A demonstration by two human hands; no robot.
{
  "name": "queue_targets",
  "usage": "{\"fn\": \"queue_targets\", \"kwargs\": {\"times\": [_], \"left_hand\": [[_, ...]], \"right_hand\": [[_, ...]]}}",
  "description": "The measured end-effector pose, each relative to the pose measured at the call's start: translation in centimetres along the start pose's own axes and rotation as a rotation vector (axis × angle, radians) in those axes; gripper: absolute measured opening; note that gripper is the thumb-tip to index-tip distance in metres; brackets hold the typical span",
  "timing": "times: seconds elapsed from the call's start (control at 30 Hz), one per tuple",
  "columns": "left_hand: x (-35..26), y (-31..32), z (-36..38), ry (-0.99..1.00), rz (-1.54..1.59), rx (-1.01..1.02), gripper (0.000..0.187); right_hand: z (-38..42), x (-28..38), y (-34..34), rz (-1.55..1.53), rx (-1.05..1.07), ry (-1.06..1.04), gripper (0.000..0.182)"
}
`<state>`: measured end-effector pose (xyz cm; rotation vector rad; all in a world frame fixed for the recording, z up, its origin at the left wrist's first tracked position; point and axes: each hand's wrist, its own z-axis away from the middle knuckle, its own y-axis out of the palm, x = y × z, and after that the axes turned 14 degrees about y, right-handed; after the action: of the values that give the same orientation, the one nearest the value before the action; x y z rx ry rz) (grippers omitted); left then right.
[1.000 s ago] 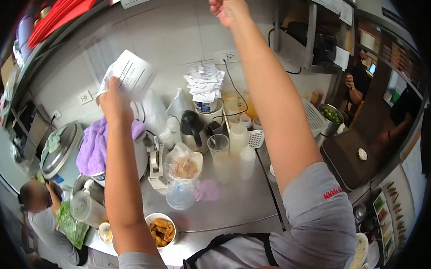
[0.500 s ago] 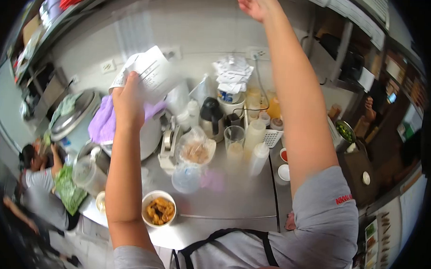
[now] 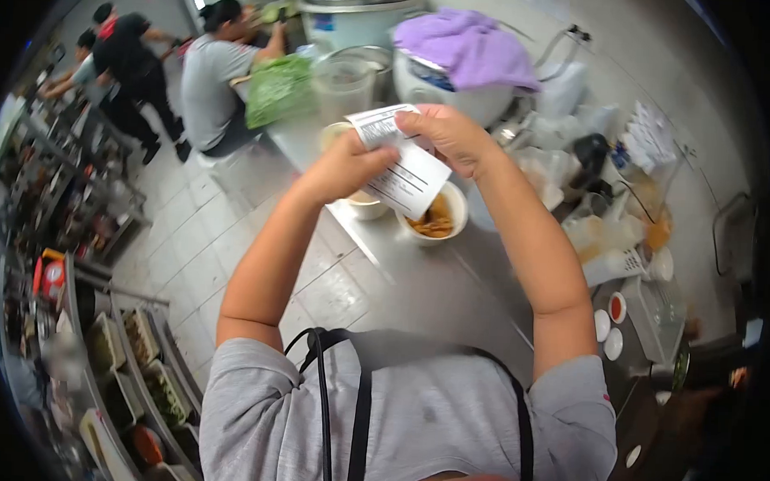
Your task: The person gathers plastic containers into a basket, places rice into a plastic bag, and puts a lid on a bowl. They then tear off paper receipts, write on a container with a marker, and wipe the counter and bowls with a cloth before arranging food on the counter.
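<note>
White slip (image 3: 414, 179) in both hands (image 3: 345, 168), partly thumb-covered

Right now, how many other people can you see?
3: a seated person in grey beside the green bag, a standing person in black, and a partly hidden person beyond. More may be hidden.

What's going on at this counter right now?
The left hand and right hand both grip a printed paper slip over the counter. A white bowl of brownish food stands beneath, partly hidden by the slip. Beyond, a purple cloth drapes a white pot, and a person in grey sits near a green bag.
</note>
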<state>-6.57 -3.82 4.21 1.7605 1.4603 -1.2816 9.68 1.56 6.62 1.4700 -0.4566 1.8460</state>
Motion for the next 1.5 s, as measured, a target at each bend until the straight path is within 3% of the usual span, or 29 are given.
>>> {"fn": "queue_targets", "kwargs": {"times": [0.03,0.1,0.2,0.33,0.5,0.7,1.1,1.23,1.3,1.33,1.43,1.5], "left_hand": [[0.2,-1.1,1.8,-0.033,0.093,-0.059,0.029],[-0.5,-6.9,8.1,-0.048,0.178,-0.247,0.033],[-0.7,-14.4,15.0,-0.050,0.200,-0.365,0.034],[-2.4,-23.7,24.5,-0.111,0.113,-0.663,0.033],[-3.4,-32.7,35.5,-0.113,-0.044,-1.045,0.016],[-4.7,-40.5,44.6,0.040,-0.290,-1.509,0.010],[-8.5,-57.1,54.7,0.175,-0.495,-1.926,0.012],[-11.9,-58.3,59.1,0.413,-0.477,-2.068,0.020],[-13.9,-57.4,60.6,0.509,-0.415,-2.139,0.022],[-14.4,-56.9,62.0,0.439,-0.439,-2.150,0.023],[-16.4,-56.0,66.9,0.261,-0.567,-2.191,0.025],[-18.1,-55.9,69.8,0.366,-0.637,-2.229,0.026]], "right_hand": [[-1.3,-0.2,2.1,-0.119,0.062,-0.036,0.022],[-7.1,-1.4,9.3,-0.055,0.079,-0.115,0.021],[-13.1,-2.3,17.3,-0.129,0.133,-0.150,0.019],[-21.5,-3.1,28.4,-0.256,0.301,-0.132,0.019],[-28.6,-4.1,41.5,-0.239,0.512,-0.042,0.021],[-37.0,-5.0,54.5,-0.160,0.717,0.037,0.022],[-50.4,-7.1,79.5,0.136,1.281,0.194,0.022],[-49.7,-7.9,89.4,0.171,1.480,0.118,0.021],[-47.6,-6.4,93.6,0.269,1.566,0.016,0.020],[-46.6,-6.2,95.6,0.318,1.602,-0.047,0.019],[-44.8,-8.9,103.1,0.294,1.646,-0.642,0.019],[-42.9,-7.5,106.9,0.516,1.587,-0.881,0.020]]}}
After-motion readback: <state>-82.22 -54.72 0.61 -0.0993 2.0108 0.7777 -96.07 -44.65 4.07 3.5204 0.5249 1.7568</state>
